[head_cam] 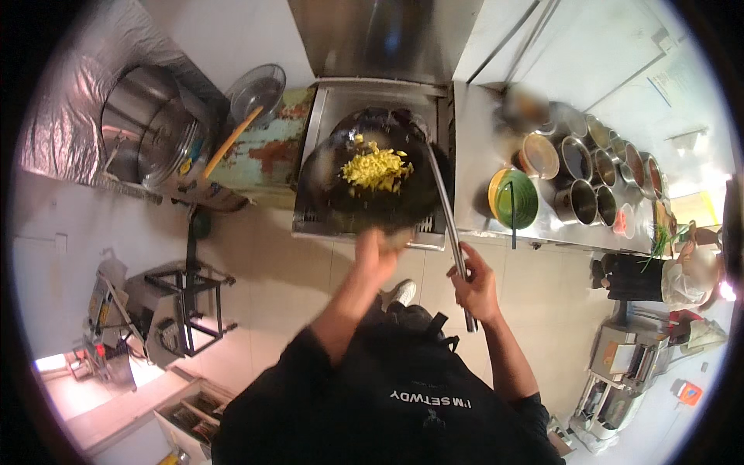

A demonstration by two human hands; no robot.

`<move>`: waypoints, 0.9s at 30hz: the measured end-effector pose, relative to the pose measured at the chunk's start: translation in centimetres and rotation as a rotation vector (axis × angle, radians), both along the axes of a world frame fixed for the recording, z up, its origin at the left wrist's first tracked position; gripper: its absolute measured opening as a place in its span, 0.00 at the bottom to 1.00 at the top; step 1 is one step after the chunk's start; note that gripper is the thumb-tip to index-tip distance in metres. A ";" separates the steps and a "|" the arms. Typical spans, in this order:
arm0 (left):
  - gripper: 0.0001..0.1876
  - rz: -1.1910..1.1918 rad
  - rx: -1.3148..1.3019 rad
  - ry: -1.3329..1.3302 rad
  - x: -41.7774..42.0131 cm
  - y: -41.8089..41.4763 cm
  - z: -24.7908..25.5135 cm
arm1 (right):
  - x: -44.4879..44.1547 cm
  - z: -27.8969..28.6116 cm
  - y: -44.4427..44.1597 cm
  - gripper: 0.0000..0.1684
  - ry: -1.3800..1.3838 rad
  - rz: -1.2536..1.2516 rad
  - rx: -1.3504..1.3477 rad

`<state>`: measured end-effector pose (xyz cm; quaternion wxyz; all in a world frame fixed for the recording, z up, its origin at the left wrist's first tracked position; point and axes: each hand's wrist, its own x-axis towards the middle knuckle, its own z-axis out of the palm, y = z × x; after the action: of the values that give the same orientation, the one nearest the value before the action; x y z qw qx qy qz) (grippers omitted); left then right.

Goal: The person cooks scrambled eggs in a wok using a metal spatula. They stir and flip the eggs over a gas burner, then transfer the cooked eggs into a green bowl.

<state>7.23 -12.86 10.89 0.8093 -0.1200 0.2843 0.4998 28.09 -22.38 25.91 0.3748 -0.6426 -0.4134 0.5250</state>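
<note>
A dark wok (331, 186) sits on a steel stove (317, 131) in front of me, with chopped yellow-green food (378, 170) in its middle. My left hand (376, 253) is at the wok's near edge, blurred, apparently around its handle or a cloth there; the grip is hard to make out. My right hand (478, 285) is closed around the long metal handle of a wok ladle or spatula (443, 195). That handle slants up to the wok's right far side, where the tool's head is hard to make out.
Right of the stove, a steel counter (474, 145) bears a green bowl (517, 200), an orange-rimmed container (539, 156) and several metal pots (583, 200). To the left are a mesh strainer (257, 93) and a large steel basin (148, 125). Another person (686, 276) stands far right; a black metal stand (189, 311) is lower left.
</note>
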 end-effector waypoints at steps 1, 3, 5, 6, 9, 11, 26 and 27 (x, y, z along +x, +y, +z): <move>0.11 0.033 -0.127 0.015 0.1 4.3 0.9 | -0.2 0.0 0.3 0.38 0.004 -0.001 0.006; 0.15 0.024 -0.081 0.095 0.5 8.2 1.2 | -0.7 0.1 0.2 0.37 0.011 0.017 0.010; 0.09 -0.063 0.179 0.110 -0.3 3.1 -5.1 | -0.6 0.6 0.6 0.37 -0.020 0.030 0.025; 0.11 0.091 0.046 0.088 1.1 -0.2 -5.0 | -0.4 0.6 0.2 0.36 -0.012 0.012 0.004; 0.23 -0.083 0.162 0.013 0.0 -6.2 -0.4 | -0.1 0.7 -1.2 0.36 -0.124 0.028 -0.015; 0.24 0.020 0.167 -0.024 0.2 -5.1 1.5 | 0.3 0.5 -2.1 0.35 -0.160 0.058 -0.014; 0.05 -0.088 0.025 0.227 -0.2 10.3 -8.2 | -2.5 -4.9 1.9 0.39 -0.669 0.524 0.147; 0.05 -0.075 0.051 0.195 -0.9 10.1 -8.6 | -3.7 -4.2 1.9 0.37 -0.605 0.486 0.054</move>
<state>6.36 -2.72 2.33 0.7987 -0.0398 0.3531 0.4856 24.37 -20.53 21.66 0.1173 -0.6417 -0.6591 0.3742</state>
